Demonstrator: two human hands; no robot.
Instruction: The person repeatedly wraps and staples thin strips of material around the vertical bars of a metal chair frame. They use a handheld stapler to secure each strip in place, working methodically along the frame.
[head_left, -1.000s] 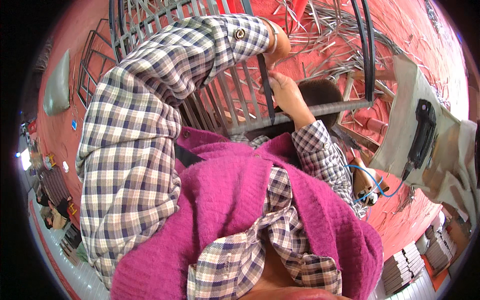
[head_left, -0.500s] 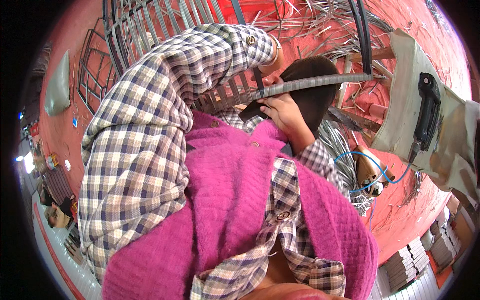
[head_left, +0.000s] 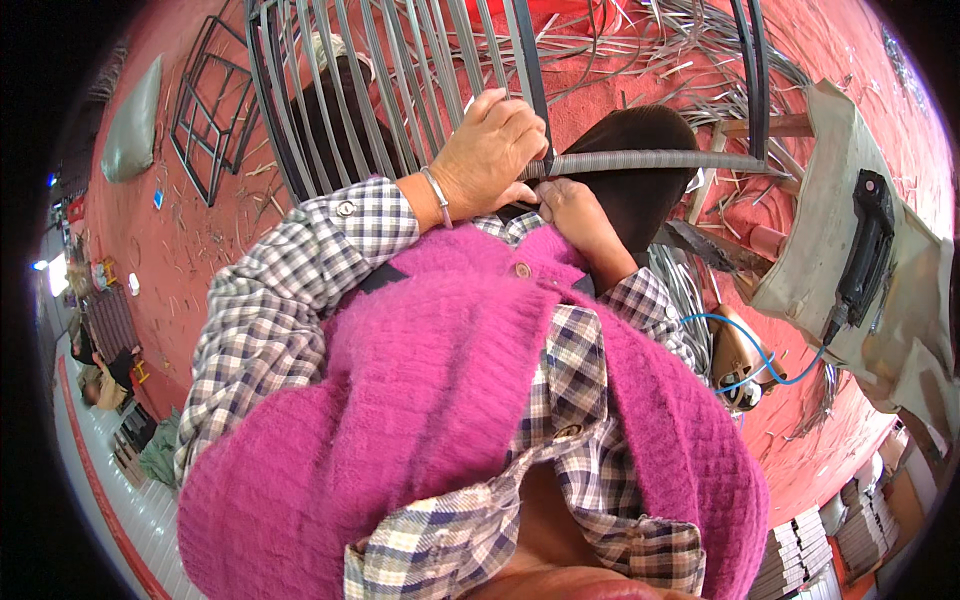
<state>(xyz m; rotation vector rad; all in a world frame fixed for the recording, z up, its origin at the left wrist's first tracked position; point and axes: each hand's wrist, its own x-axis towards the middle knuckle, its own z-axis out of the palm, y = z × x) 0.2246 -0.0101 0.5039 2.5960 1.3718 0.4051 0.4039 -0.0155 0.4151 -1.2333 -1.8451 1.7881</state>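
Note:
A dark metal frame with grey flat strips strung across it stands over my lap. One of its bars is wrapped tightly in grey strip. My left hand has its fingers curled at the corner where this bar meets a dark upright; what lies inside the fingers is hidden. Just below the same corner, my right hand is closed with thumb and fingertips pressed together under the wrapped bar. The two hands nearly meet there, and whatever the right one pinches does not show.
Loose grey strips litter the red floor beyond the frame. At right, a black power tool with a blue hose rests on a cloth-covered stand. Another bare metal frame and a pale sack lie at left.
My left hand has come back from beyond the wrapped bar to its left end, and that elbow has dropped. The right hand stays by the corner. The view has shifted slightly.

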